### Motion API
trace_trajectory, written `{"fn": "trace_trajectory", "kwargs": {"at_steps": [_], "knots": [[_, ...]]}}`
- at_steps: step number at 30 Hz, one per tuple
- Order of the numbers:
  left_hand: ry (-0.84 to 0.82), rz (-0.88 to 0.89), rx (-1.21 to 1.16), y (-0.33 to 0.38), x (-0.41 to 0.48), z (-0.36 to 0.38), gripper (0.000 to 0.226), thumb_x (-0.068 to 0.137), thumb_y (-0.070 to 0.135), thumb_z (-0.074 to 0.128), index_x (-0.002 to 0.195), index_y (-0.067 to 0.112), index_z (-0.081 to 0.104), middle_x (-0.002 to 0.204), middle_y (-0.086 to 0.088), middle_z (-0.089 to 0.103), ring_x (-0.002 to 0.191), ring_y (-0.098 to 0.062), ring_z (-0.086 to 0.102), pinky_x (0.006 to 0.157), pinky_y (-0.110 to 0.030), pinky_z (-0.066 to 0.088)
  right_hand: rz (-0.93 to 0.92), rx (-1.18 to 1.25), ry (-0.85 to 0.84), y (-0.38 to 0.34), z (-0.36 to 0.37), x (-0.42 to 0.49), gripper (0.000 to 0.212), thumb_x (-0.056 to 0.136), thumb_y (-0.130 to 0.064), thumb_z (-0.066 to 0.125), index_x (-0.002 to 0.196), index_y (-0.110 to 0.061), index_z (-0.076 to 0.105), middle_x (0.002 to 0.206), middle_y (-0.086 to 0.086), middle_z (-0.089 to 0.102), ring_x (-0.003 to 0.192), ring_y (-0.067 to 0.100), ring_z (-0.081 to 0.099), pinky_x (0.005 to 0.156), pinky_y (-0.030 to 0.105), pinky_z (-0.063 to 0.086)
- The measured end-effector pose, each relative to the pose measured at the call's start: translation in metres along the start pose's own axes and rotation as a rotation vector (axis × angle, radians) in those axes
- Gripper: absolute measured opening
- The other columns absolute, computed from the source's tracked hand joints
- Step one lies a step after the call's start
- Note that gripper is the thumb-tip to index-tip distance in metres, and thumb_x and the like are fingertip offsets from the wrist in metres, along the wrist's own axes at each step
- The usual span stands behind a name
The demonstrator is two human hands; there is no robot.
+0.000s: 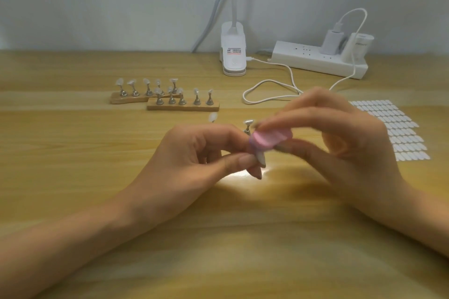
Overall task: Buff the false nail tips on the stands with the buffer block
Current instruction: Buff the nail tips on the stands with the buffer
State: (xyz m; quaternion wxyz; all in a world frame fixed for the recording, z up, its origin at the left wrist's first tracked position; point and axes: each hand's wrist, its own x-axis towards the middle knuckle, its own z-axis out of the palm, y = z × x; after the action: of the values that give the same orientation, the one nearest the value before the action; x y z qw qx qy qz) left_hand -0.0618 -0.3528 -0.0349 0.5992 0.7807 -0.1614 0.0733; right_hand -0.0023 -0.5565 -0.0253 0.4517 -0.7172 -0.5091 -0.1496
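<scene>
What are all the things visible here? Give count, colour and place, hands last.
table: one, light wood, under everything.
stand bars: two, brown, back left, overlapping.
nail tips on stands: about ten, pale, on the bars.
loose stand: one, silver, behind the fingers.
buffer block: one, pink, in right hand.
held nail tip: one, whitish, under the buffer block.
lamp base: one, white, back centre.
power strip: one, white, back right.
cable: one, white, before the strip.
sheet of tabs: one, white, far right.
left hand: pinches held nail tip.
right hand: pinches buffer block.

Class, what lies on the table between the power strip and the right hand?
A looped white cable lies between power strip and right hand, in the head view.
</scene>
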Motion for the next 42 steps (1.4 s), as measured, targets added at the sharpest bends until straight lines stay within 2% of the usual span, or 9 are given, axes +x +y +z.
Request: {"fn": "trace_trajectory", "kwargs": {"at_steps": [2, 11, 15, 18, 22, 31, 33, 36, 42], "knots": [[-0.002, 0.026, 0.029, 0.001, -0.001, 0.000, 0.011, 0.083, 0.035, 0.068, 0.086, 0.028, 0.076, 0.081, 0.006, 0.076, 0.061, -0.048, 0.052, 0.054, -0.052, 0.044, 0.024, 0.007, 0.015, 0.002, -0.001, 0.000, 0.018, 0.092, -0.014, 0.068, 0.109, -0.022, 0.068, 0.099, 0.008, 0.064, 0.093, 0.026, 0.066, 0.079, 0.042, 0.052], [-0.007, 0.029, 0.007, 0.001, 0.000, -0.001, 0.013, 0.085, 0.037, 0.067, 0.088, 0.027, 0.074, 0.082, 0.006, 0.076, 0.069, -0.056, 0.056, 0.063, -0.069, 0.045, 0.017, 0.048, 0.013, 0.002, -0.001, -0.002, 0.021, 0.091, -0.017, 0.066, 0.111, -0.023, 0.066, 0.102, 0.008, 0.064, 0.094, 0.024, 0.065, 0.083, 0.033, 0.051], [-0.014, 0.027, 0.010, 0.002, 0.000, 0.000, 0.011, 0.085, 0.036, 0.065, 0.087, 0.030, 0.074, 0.081, 0.007, 0.076, 0.070, -0.054, 0.056, 0.064, -0.068, 0.045, 0.021, 0.004, 0.021, -0.003, -0.001, -0.002, 0.021, 0.090, -0.018, 0.067, 0.111, -0.024, 0.067, 0.098, 0.008, 0.064, 0.093, 0.024, 0.065, 0.081, 0.040, 0.052], [-0.009, 0.028, 0.008, 0.003, -0.001, 0.001, 0.018, 0.085, 0.038, 0.063, 0.089, 0.025, 0.074, 0.081, 0.006, 0.075, 0.072, -0.050, 0.058, 0.062, -0.063, 0.044, -0.053, -0.014, -0.021, -0.007, 0.002, -0.003, 0.019, 0.090, -0.017, 0.067, 0.109, -0.023, 0.067, 0.097, 0.001, 0.063, 0.095, 0.015, 0.066, 0.087, 0.027, 0.052], [-0.018, 0.005, -0.026, 0.004, -0.001, 0.001, 0.015, 0.086, 0.034, 0.064, 0.089, 0.024, 0.074, 0.082, 0.003, 0.076, 0.074, -0.053, 0.059, 0.068, -0.069, 0.044, 0.005, -0.045, 0.026, -0.005, -0.001, -0.002, 0.021, 0.090, -0.016, 0.067, 0.110, -0.022, 0.067, 0.097, 0.009, 0.063, 0.091, 0.023, 0.066, 0.081, 0.037, 0.053], [-0.022, -0.006, -0.041, 0.003, -0.001, 0.001, 0.015, 0.086, 0.034, 0.067, 0.087, 0.021, 0.075, 0.084, 0.001, 0.077, 0.075, -0.052, 0.060, 0.068, -0.067, 0.044, -0.063, -0.074, 0.004, -0.003, 0.000, -0.003, 0.022, 0.090, -0.016, 0.070, 0.111, -0.022, 0.066, 0.097, 0.004, 0.061, 0.093, 0.015, 0.065, 0.086, 0.027, 0.052], [-0.022, -0.013, -0.044, 0.001, -0.001, 0.002, 0.011, 0.089, 0.027, 0.070, 0.085, 0.018, 0.075, 0.082, 0.000, 0.077, 0.075, -0.041, 0.068, 0.073, -0.059, 0.050, -0.046, -0.077, 0.014, -0.002, 0.000, -0.003, 0.024, 0.089, -0.016, 0.072, 0.110, -0.022, 0.066, 0.097, 0.005, 0.061, 0.092, 0.017, 0.065, 0.084, 0.030, 0.053], [-0.041, -0.002, -0.074, 0.003, -0.003, 0.001, 0.010, 0.087, 0.021, 0.066, 0.086, 0.014, 0.074, 0.079, -0.001, 0.077, 0.072, -0.006, 0.070, 0.066, -0.017, 0.050, -0.031, -0.061, 0.023, -0.001, -0.001, -0.001, 0.023, 0.089, -0.016, 0.069, 0.111, -0.022, 0.065, 0.097, 0.005, 0.061, 0.090, 0.021, 0.065, 0.081, 0.035, 0.053], [-0.046, -0.004, -0.151, 0.007, -0.003, 0.004, 0.010, 0.087, 0.010, 0.063, 0.086, 0.004, 0.070, 0.073, -0.001, 0.074, 0.055, 0.006, 0.062, 0.059, 0.000, 0.042, -0.047, -0.057, 0.020, -0.001, -0.002, -0.002, 0.023, 0.089, -0.017, 0.069, 0.111, -0.024, 0.065, 0.095, 0.002, 0.061, 0.091, 0.020, 0.066, 0.081, 0.034, 0.054]]}}
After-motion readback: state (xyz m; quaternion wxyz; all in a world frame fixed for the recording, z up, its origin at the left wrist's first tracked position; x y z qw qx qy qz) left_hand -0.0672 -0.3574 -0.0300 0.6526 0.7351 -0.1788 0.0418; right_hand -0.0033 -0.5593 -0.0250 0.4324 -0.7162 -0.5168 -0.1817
